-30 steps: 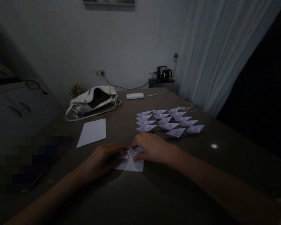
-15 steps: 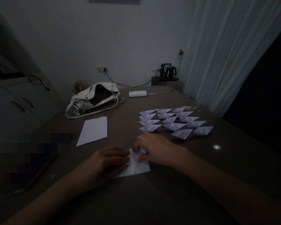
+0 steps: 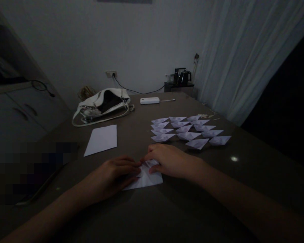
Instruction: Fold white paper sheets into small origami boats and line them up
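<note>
A partly folded sheet of white paper [image 3: 148,181] lies on the table in front of me, with crease lines across it. My left hand [image 3: 120,172] holds its left side, fingers together over a folded flap and thumb lower down. From the right, my right hand [image 3: 166,160] grips the upper part between thumb and fingers; its index fingertip touches the fingertips of my left hand. Part of the paper is hidden under both hands. Just beyond my right hand stand several folded paper boats [image 3: 188,135] in rough rows.
A stack of white paper [image 3: 101,139] lies left of centre on the brown table [image 3: 152,216]. Farther back are an open white handbag [image 3: 103,104] and a white power bank [image 3: 149,100] with a short cable. A black kettle [image 3: 184,78] stands beyond; a pale curtain [image 3: 225,57] hangs right.
The right index finger has moved left along the paper's upper edge to meet the left fingertips. The left hand has stayed nearly in place, and the view has shifted slightly.
</note>
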{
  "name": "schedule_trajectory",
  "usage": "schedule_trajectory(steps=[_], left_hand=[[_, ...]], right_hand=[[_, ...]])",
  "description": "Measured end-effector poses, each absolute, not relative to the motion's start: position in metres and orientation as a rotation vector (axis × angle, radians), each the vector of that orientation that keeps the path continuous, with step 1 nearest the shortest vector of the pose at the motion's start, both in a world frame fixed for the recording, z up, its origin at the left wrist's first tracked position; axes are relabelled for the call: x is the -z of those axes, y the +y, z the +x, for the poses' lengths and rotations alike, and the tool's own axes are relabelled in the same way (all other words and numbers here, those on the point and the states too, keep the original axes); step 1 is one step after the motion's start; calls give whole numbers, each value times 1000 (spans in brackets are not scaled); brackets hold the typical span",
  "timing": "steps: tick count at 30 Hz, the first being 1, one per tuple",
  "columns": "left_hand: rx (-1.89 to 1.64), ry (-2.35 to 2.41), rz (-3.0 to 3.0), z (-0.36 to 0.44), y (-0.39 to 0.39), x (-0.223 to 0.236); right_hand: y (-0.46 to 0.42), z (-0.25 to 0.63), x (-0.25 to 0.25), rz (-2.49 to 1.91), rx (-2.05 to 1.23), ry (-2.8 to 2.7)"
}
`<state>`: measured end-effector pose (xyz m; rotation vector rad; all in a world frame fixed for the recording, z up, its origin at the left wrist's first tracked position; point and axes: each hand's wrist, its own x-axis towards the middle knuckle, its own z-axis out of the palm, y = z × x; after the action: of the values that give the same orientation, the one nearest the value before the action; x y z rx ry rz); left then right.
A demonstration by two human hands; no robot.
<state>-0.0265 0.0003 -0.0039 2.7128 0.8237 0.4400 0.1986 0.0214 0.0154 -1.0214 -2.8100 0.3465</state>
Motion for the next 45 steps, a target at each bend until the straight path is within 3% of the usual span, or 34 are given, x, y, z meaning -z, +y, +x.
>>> schedule_trajectory(steps=[25,32,37,45], left_hand=[[-333,942,2596,-23,0,-7],[-514,1128,2451,-19,4,-3],[-597,1230,2727,-13,16,1],[-418,1170,2999,-8,18,-3]], right_hand=[[6,177,-4,-1211,-130,-2605],[8,178,-5,-1232,-169,-2590],[9,178,-3,-1237,-141,-2597],[10,176,-5,-1266,-150,-2611]])
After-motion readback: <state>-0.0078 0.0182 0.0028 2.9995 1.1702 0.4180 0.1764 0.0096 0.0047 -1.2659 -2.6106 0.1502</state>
